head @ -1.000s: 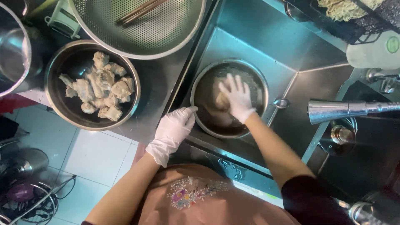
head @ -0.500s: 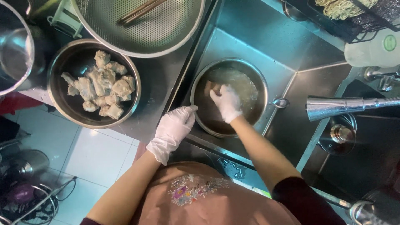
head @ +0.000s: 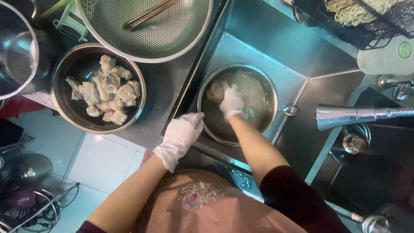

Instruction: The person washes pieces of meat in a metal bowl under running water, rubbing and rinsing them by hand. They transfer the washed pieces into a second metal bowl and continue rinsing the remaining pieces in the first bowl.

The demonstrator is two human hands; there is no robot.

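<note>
White-gloved left hand (head: pixel 180 133) grips the rim of the round steel bowl of cloudy water (head: pixel 263 86), steadying it in the sink; gloved right hand (head: pixel 231 102) closes on a pale meat piece (head: pixel 215 91), submerged for rinsing.

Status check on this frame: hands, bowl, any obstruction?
Left hand grips bowl rim. Right hand in cloudy water, on pale piece. Nothing blocking.

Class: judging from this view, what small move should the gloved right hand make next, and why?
Probably lift the pale piece out of the water: the right hand is on it inside the sink bowl, the left hand steadies the rim, and similar pieces fill the counter bowl.
</note>
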